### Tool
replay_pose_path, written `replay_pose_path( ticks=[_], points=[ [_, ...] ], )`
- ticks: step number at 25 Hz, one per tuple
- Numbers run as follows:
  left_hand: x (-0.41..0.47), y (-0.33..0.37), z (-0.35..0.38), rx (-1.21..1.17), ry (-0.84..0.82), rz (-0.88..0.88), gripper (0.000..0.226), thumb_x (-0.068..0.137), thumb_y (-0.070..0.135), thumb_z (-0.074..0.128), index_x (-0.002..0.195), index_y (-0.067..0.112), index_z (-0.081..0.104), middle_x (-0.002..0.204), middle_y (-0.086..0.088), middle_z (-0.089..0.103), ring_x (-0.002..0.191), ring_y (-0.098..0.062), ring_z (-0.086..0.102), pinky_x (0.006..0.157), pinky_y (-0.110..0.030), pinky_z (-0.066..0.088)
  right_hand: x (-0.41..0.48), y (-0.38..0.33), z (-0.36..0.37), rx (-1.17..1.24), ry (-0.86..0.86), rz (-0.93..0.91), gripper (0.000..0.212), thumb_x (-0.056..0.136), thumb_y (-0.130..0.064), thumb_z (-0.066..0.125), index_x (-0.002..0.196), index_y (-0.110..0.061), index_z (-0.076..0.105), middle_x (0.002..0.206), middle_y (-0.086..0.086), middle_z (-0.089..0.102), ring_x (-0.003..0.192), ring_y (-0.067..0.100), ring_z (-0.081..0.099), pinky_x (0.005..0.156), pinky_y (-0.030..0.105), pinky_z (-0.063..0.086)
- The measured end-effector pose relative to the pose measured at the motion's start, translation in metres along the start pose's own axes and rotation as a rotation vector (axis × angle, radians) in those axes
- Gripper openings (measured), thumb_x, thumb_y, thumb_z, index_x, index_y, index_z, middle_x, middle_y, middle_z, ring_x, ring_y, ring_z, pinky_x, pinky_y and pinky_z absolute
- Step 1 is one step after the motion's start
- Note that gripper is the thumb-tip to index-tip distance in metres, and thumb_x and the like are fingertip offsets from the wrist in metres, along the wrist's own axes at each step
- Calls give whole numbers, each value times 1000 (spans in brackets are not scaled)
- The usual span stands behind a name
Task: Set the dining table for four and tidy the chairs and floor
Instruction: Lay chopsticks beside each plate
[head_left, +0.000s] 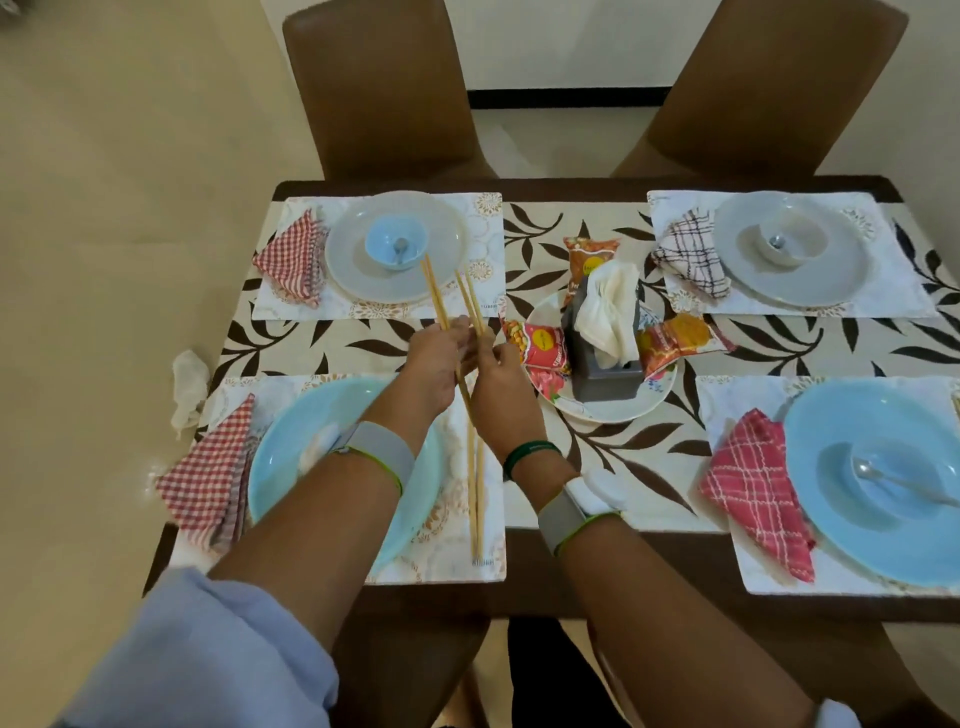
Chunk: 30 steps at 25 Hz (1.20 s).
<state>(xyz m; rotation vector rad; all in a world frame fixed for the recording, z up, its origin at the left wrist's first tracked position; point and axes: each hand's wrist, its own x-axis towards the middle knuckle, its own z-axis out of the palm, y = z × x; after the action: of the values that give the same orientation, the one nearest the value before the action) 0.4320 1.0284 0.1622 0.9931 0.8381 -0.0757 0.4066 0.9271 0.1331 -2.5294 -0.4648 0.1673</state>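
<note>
Over the table's left half, my left hand (435, 364) and my right hand (498, 384) meet, both gripping wooden chopsticks (441, 299) whose tips point at the far-left grey plate (395, 247). That plate carries a blue bowl (396, 243) with a spoon. Another chopstick pair (477, 493) lies on the near-left placemat (457, 561), right of a blue plate (291, 457). Each of the table's placemats has a plate and a folded checked napkin (208, 478).
A centre plate (613, 410) holds a grey tissue box (602, 338) and snack packets (540, 348). Two brown chairs (384, 93) stand at the far side. A crumpled white tissue (188, 387) lies on the floor by the table's left edge.
</note>
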Motion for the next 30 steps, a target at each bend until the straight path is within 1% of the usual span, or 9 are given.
replay_pose_path(
  ticks=[4, 7, 10, 13, 15, 17, 22, 26, 30],
  points=[
    [42, 11, -5, -5, 147, 5, 29, 103, 6, 53, 128, -7, 53, 115, -22, 71, 96, -31, 73, 92, -42, 60, 106, 11, 3, -104, -48, 105, 66, 92, 6, 44, 153, 6, 18, 140, 26, 37, 99, 32, 64, 84, 33, 52],
    [57, 18, -18, -20, 182, -22, 16, 104, 3, 51, 118, -3, 55, 119, -23, 69, 101, -32, 72, 89, -38, 60, 179, 21, 14, -215, -55, 140, 55, 94, 3, 42, 147, 12, 25, 138, 29, 39, 107, 29, 62, 87, 32, 52],
    [64, 15, -32, 4, 192, -36, 28, 105, 7, 51, 131, -5, 52, 122, -22, 68, 106, -31, 72, 87, -34, 61, 218, 27, 36, -276, -63, 116, 42, 97, 4, 36, 138, 13, 35, 134, 26, 42, 104, 30, 61, 87, 35, 52],
    [65, 11, -38, 5, 192, -53, 33, 103, 4, 54, 135, -5, 52, 120, -20, 70, 104, -30, 73, 89, -35, 61, 233, 34, 55, -323, -100, 112, 32, 98, 3, 35, 127, 6, 49, 128, 21, 46, 104, 31, 59, 83, 37, 52],
    [68, 13, -38, 5, 188, -51, 33, 103, 5, 55, 135, -5, 52, 119, -20, 71, 104, -30, 74, 89, -35, 61, 237, 36, 66, -347, -172, 125, 25, 97, 1, 41, 113, -3, 60, 122, 17, 49, 104, 32, 56, 78, 36, 51],
    [69, 12, -33, -4, 179, -33, 32, 104, 8, 55, 133, -5, 53, 119, -19, 71, 104, -30, 73, 90, -37, 60, 238, 41, 72, -376, -205, 120, 22, 95, 0, 46, 107, -6, 64, 120, 15, 49, 104, 32, 54, 75, 35, 50],
    [70, 7, -24, 33, 166, -29, 26, 104, 9, 55, 128, -1, 57, 116, -17, 73, 102, -30, 74, 95, -41, 58, 242, 48, 74, -401, -227, 114, 21, 95, -4, 49, 108, -9, 65, 125, 14, 46, 110, 32, 50, 74, 30, 47],
    [68, 2, -32, 38, 164, -49, 27, 102, 7, 58, 127, -2, 58, 112, -16, 75, 103, -30, 74, 96, -42, 57, 242, 53, 74, -398, -190, 100, 24, 95, -1, 46, 111, -4, 63, 131, 16, 42, 111, 32, 49, 79, 31, 50],
    [68, 0, -40, 40, 172, -51, 24, 102, 7, 58, 125, 1, 59, 113, -17, 75, 102, -29, 74, 94, -41, 59, 243, 58, 74, -378, -128, 95, 34, 97, 1, 41, 130, 3, 48, 131, 17, 42, 107, 30, 52, 76, 32, 51]
  ],
)
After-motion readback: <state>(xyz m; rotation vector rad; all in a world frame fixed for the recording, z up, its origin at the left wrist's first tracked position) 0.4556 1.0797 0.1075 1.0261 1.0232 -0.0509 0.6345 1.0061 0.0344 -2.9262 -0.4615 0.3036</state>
